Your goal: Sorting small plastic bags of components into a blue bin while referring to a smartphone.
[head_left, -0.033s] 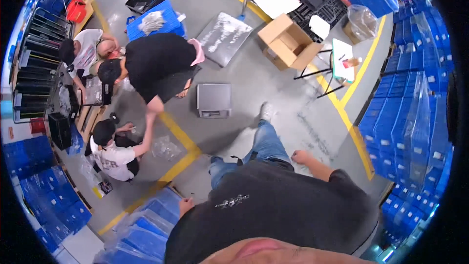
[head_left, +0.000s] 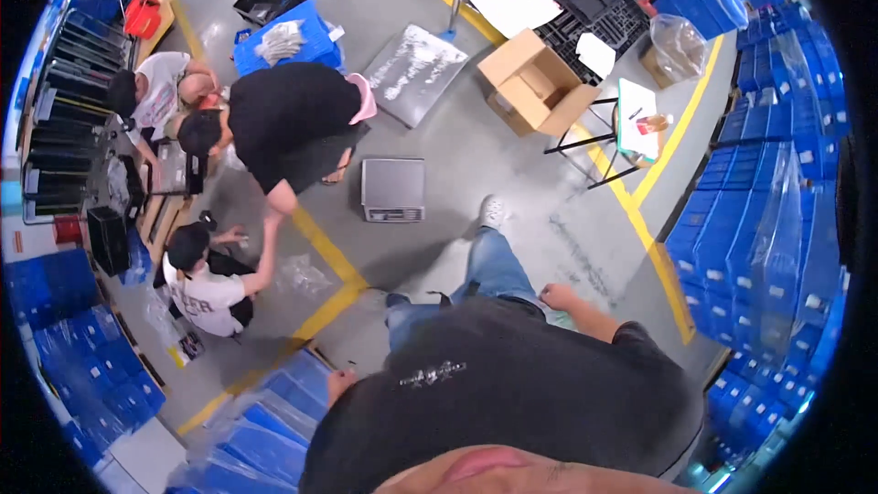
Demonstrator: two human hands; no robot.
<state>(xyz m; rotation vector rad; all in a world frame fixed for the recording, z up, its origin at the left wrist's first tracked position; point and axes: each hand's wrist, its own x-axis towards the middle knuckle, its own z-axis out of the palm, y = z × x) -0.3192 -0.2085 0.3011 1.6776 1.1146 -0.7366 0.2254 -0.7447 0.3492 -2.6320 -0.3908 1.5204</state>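
Note:
My left hand (head_left: 341,383) hangs low beside my hip, near a stack of plastic-wrapped blue bins (head_left: 274,412). Its fingers look curled, and a small dark speck shows close to the fingertips. At my other side, my right hand (head_left: 558,296) is held with fingers bent inward. A pale greenish patch (head_left: 560,318) shows beside that wrist; I cannot tell what it is or whether I hold it. Ahead of my feet, a grey bench scale (head_left: 393,187) sits on the floor, touched by neither hand.
Left, a person in black (head_left: 293,119) bends over near others crouching by pallets. A platform scale (head_left: 416,73), an open cardboard box (head_left: 535,91) and a small folding table (head_left: 637,123) stand ahead. Wrapped blue bins (head_left: 741,210) line the right. Yellow lines (head_left: 329,247) mark the floor.
The view has shifted slightly, so most of the surroundings sit a little further left. The pale patch by my right wrist now shows more plainly. Both hands stay low at my sides.

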